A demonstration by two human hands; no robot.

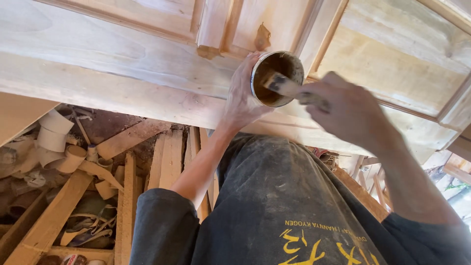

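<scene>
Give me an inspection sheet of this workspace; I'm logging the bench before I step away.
Surface: pale wooden panel with raised frames, two brown dabs on it near the can.
Job's things: round can of brown paste, held over the panel; flat tool dipped in it.
Clutter: offcuts and planks below the panel; rolls of pale strip and scraps at lower left.
Fingers: left hand wraps the can's side; right hand grips the tool's handle.
Cables: nothing seen.
Surroundings: dark apron over the person's front; more timber at right, a bit of greenery beyond.
</scene>
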